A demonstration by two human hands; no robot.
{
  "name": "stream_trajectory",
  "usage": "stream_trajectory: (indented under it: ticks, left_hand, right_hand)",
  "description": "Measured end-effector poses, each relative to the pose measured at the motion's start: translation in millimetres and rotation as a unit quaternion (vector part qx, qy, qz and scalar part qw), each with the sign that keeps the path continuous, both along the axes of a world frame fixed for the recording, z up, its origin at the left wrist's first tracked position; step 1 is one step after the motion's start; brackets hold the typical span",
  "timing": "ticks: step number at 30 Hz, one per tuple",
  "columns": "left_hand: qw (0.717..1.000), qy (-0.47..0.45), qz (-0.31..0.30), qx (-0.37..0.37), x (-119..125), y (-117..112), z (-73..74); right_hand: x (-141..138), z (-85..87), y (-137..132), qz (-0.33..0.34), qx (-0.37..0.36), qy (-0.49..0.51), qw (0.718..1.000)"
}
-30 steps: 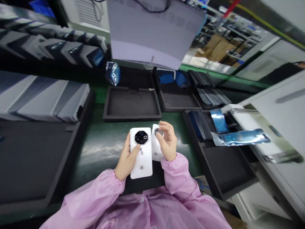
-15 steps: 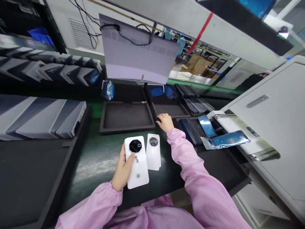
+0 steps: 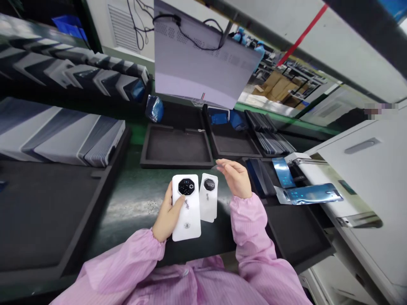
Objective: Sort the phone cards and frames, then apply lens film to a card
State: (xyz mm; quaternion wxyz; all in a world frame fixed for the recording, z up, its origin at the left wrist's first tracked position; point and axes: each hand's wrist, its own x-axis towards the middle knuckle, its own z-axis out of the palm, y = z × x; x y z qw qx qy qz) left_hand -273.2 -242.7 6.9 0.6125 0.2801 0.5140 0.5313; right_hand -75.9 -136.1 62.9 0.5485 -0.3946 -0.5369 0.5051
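Note:
My left hand [image 3: 165,217] is closed round the left edge of a white smartphone [image 3: 187,217], its thumb lying on the back just below the dark octagonal camera module. Beside it on the dark green bench lie white phone-shaped pieces [image 3: 208,207], stacked slightly out of line, the top one showing a similar dark camera area. To their upper right, my right hand [image 3: 234,176] is raised with thumb and fingers pinched together. A thin, see-through sliver shows at those fingertips; I cannot tell exactly what it is.
Ahead lie a shallow black tray [image 3: 178,164] and a second tray [image 3: 237,153] with blue pieces. Blue film-covered panels [image 3: 313,194] rest at right by a white cabinet [image 3: 381,169]. Rows of grey phone panels [image 3: 73,135] stand in trays at left. A grey monitor back [image 3: 203,63] hangs above.
My right hand has come back from the edge of the second tray toward the white pieces, now pinched with a thin clear sliver. My left hand still holds the smartphone. The camera view has shifted.

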Motion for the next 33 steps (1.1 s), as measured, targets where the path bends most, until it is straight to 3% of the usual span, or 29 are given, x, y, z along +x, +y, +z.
stream_trajectory:
  ticks: [3, 7, 10, 16, 33]
  left_hand:
    - [1.0, 0.017, -0.004, 0.022, 0, 1, -6.0]
    - [0.998, 0.054, 0.001, 0.043, -1, 2, -11.9]
    - [0.998, 0.049, -0.005, 0.043, -1, 2, -12.0]
    - [0.998, 0.024, -0.028, 0.041, 0, 1, -7.7]
    - [0.998, 0.008, -0.031, 0.049, -1, 2, 0.0]
  right_hand:
    - [-14, 2.7, -16, 0.017, 0.03, -0.096, 0.995]
    - [-36, 7.3, -25, 0.1, -0.036, -0.137, 0.985]
    - [-49, 3.2, -24, 0.13, -0.046, -0.158, 0.978]
    - [-51, -10.8, -19, 0.122, -0.006, -0.235, 0.964]
    - [-57, -9.6, -24, 0.117, 0.115, -0.344, 0.925]
